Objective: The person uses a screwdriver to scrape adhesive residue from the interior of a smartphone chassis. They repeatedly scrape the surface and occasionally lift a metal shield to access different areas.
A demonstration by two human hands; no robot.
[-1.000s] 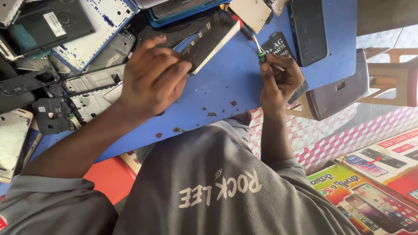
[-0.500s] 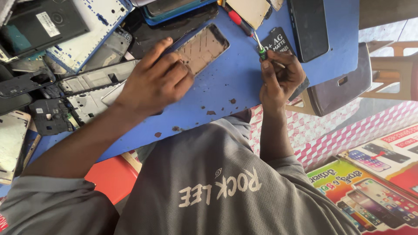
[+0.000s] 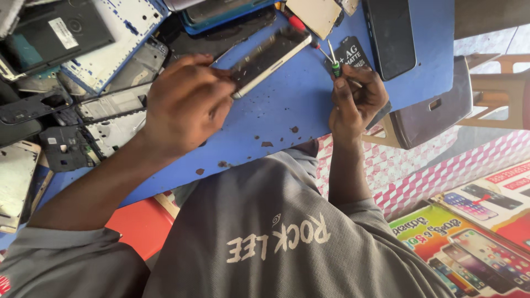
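On the blue worktable (image 3: 309, 110), left hand (image 3: 185, 102) is clamped on a phone frame (image 3: 269, 55), fingers curled over its near end, thumb side against the edge; frame is tilted up on its long edge, far end pointing up-right, near end hidden under the hand. Right hand (image 3: 356, 99) sits just right of it, fingers pinched together around a small screwdriver (image 3: 334, 65) with green collar, thin metal shaft sticking up and slightly left, tip near the frame's far corner but apart from it. Cannot tell if the tip touches anything. Behind the right hand lies a small black packet (image 3: 350, 52), partly covered by the fingers. Red-handled tool (image 3: 298, 23) lies just above the frame's far end, mostly hidden. Dark phone (image 3: 389, 36) lies flat at the table's upper right, screen up. Tan flat panel (image 3: 314, 14) at top edge, next to the red tool. Left side of table is a pile of stripped parts: white midframe (image 3: 107, 47) with blue trim, black back cover (image 3: 52, 33) with a sticker, grey metal chassis pieces (image 3: 110, 118), a pale panel (image 3: 16, 182) at far left edge. Teal-edged phone (image 3: 221, 11) at top centre. Small brown chips in the table paint near the front edge. Person wears a grey shirt (image 3: 276, 248). Lower right, colourful phone posters (image 3: 475, 243) below the table; pink-and-white checked surface (image 3: 408, 176) beside them
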